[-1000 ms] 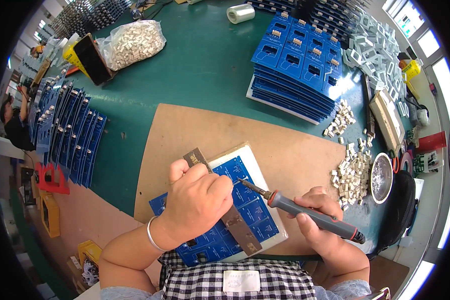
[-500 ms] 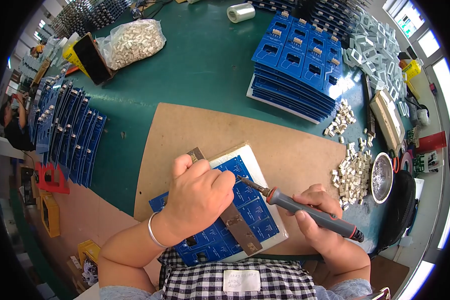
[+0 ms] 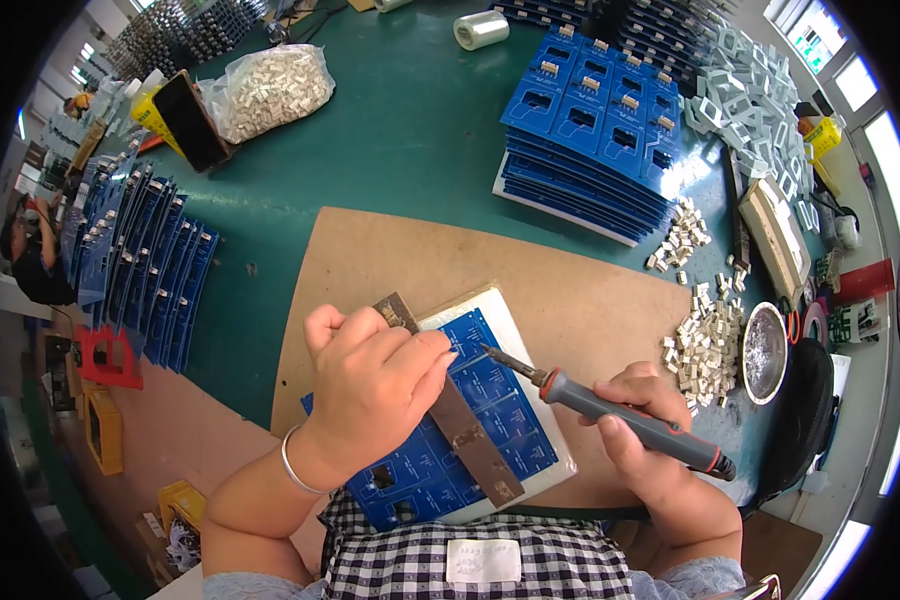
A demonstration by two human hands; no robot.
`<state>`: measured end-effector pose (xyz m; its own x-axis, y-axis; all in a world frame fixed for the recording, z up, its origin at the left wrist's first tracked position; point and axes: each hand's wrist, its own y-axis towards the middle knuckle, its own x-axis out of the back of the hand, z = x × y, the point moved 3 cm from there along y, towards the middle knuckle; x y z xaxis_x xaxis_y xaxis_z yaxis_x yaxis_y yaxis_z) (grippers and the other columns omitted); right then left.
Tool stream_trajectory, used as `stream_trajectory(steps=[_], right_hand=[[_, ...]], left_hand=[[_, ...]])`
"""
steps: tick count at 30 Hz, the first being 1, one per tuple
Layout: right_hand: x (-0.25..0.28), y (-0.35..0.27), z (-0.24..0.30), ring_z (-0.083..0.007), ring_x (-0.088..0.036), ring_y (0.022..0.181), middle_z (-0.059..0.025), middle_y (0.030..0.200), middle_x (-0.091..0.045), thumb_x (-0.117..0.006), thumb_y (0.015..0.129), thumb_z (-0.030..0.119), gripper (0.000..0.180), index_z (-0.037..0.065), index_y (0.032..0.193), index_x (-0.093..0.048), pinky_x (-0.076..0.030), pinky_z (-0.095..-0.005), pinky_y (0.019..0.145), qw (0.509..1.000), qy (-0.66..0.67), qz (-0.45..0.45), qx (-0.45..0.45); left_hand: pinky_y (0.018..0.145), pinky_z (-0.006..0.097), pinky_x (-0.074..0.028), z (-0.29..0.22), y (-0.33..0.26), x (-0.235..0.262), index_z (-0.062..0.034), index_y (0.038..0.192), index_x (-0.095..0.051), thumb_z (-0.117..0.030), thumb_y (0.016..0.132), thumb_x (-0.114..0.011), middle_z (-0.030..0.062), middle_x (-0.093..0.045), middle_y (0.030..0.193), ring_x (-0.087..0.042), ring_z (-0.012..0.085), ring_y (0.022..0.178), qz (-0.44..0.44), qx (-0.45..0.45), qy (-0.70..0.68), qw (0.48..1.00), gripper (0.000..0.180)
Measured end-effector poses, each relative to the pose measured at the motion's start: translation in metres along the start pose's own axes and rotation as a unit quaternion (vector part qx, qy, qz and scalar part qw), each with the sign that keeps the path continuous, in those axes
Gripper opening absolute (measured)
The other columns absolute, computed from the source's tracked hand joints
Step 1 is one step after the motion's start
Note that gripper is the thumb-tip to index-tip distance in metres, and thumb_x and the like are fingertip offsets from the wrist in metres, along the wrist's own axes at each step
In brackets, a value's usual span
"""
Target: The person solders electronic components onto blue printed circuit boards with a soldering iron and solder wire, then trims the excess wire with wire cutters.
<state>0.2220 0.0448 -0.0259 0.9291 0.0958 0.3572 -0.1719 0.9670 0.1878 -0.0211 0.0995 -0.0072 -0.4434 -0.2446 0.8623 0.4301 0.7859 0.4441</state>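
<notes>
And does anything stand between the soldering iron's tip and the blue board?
Nothing visible does. The right hand holds the soldering iron with its tip over the blue board; the left hand is near, left of the tip, not in between.

Black-and-white checked garment (image 3: 390, 565) with white patch (image 3: 483, 561), pale blue sleeves (image 3: 255, 586), slim silver bangle (image 3: 286, 460)

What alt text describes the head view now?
A person's right hand holds a grey, red-trimmed soldering iron, its tip over a flat blue circuit board; the left hand partly covers a long brown bar across it.
</notes>
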Motion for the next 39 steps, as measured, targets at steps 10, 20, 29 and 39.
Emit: stream_trajectory(steps=[10, 20, 29, 39], right_hand=[[-0.003, 0.001, -0.002, -0.0174, -0.062, 0.073, -0.0132, 0.08, -0.066, -0.063, 0.084, 0.012, 0.021, -0.003, 0.099, -0.06, -0.046, -0.0285, 0.072, 0.999, -0.028, 0.021, 0.01], [0.002, 0.002, 0.002, -0.0158, -0.06, 0.072, -0.011, 0.074, -0.066, -0.063, 0.085, 0.014, 0.02, -0.001, 0.096, -0.059, -0.044, -0.0308, 0.073, 0.998, -0.044, 0.032, 0.023], [0.012, -0.025, -0.003, -0.0156, -0.06, 0.064, -0.0088, 0.068, -0.065, -0.062, 0.088, 0.026, 0.026, 0.002, 0.096, -0.058, -0.04, -0.0313, 0.073, 0.997, 0.017, -0.075, -0.019], [0.009, -0.036, -0.005, -0.0175, -0.06, 0.067, -0.0088, 0.074, -0.067, -0.067, 0.083, 0.02, 0.023, 0.001, 0.095, -0.062, -0.039, -0.0345, 0.075, 0.998, -0.01, -0.05, 0.035]], left_hand=[[0.072, 0.036, -0.033, 0.002, -0.012, -0.001, -0.0102, 0.079, -0.06, -0.002, 0.072, -0.068, 0.0007, -0.057, 0.065, -0.05, 0.0204, 0.062, 0.007, 0.006, -0.055, 0.998, 0.013], [0.05, 0.034, -0.042, 0.005, -0.013, 0.009, -0.0065, 0.085, -0.059, -0.001, 0.075, -0.069, 0.007, -0.055, 0.067, -0.055, 0.0246, 0.058, 0.018, 0.047, -0.147, 0.988, 0.015], [0.051, 0.036, -0.042, -0.007, -0.014, -0.009, -0.0055, 0.077, -0.055, 0.003, 0.069, -0.066, 0.008, -0.056, 0.064, -0.055, 0.0257, 0.056, 0.035, 0.001, -0.145, 0.989, 0.016], [0.045, 0.029, -0.039, -0.021, -0.016, -0.016, -0.0099, 0.074, -0.052, -0.003, 0.067, -0.067, 0.0011, -0.048, 0.059, -0.051, 0.0164, 0.052, 0.035, -0.063, -0.1, 0.992, 0.018]])
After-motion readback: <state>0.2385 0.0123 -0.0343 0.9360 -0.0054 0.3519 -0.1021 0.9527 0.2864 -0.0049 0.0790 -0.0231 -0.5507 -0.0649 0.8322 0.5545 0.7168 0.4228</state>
